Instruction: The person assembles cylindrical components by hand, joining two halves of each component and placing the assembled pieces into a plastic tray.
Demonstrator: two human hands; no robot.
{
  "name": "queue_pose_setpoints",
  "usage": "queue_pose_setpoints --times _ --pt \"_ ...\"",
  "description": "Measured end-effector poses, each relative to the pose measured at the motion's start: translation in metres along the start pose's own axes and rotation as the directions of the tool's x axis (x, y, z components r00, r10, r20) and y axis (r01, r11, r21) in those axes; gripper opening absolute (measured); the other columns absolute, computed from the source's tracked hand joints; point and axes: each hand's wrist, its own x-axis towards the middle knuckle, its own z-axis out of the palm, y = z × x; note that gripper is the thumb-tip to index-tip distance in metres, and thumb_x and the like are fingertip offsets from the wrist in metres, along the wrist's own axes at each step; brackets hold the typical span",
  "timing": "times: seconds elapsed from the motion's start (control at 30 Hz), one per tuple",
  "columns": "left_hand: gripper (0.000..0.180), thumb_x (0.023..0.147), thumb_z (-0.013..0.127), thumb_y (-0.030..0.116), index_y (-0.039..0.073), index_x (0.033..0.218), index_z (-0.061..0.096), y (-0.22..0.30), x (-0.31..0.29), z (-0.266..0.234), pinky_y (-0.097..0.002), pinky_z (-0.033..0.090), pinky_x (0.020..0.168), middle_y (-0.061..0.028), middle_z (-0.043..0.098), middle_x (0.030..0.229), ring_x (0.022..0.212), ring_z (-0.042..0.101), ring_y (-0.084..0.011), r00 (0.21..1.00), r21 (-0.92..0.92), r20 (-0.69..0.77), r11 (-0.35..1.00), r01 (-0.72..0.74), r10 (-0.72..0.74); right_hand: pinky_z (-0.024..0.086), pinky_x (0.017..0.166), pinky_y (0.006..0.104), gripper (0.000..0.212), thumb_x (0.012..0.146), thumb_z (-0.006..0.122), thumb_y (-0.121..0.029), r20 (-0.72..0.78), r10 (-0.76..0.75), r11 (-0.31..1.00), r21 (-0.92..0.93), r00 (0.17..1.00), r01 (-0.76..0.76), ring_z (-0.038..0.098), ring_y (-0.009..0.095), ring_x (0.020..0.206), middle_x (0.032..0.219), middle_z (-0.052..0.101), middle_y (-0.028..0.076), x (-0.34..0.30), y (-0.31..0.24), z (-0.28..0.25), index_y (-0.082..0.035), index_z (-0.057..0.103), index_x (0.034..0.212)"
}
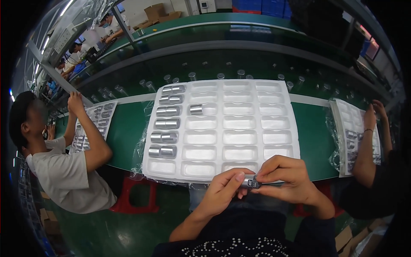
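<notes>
A short silver metal cylinder [247, 183] with a dark grey, notched end is held up just past the near edge of the white tray [182, 171]. My left hand [220, 190] is closed around its body, thumb on top. The fingers of my right hand [289, 179] pinch at the dark end; what lies between those fingertips is partly hidden. In the tray's leftmost column, several silver cylinders [167, 124] lie on their sides, with the nearest pocket bare. One shorter silver piece [196, 109] rests in the second column, third row from the back.
Behind the tray, small metal cylinders [241, 73] stand along the green bench [314, 141]. A co-worker [64, 158] sits at the left beside another filled tray [102, 112]; another person's arm [365, 145] reaches over a tray at the right. Red stools [136, 195] stand below.
</notes>
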Motion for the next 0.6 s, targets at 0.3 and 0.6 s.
queue_pose_setpoints --times 0.3,0.6 --pt "0.037 0.091 0.071 0.011 0.005 0.120 0.049 -0.012 0.000 0.001 -0.0191 0.040 0.059 0.0008 0.056 0.091 0.076 0.051 -0.0031 0.993 0.107 0.113 0.993 -0.042 0.030 0.050 0.070 0.0320 0.036 0.067 0.086 -0.017 -0.101 -0.217 0.884 -0.442 0.971 0.152 0.067 0.024 0.083 0.097 0.069 0.008 -0.014 -0.012 0.029 -0.007 0.070 0.097" --pt "0.018 0.100 0.056 0.015 0.003 0.112 0.051 0.014 0.006 -0.031 -0.0229 0.043 0.057 -0.0071 0.061 0.086 0.070 0.056 -0.0098 0.982 -0.136 0.161 0.988 -0.072 0.094 0.049 0.082 0.0393 0.032 0.088 0.066 -0.026 -0.758 0.650 0.435 0.318 0.050 -0.843 0.061 0.032 0.092 0.100 0.063 0.017 -0.311 0.111 0.131 0.000 0.064 0.108"
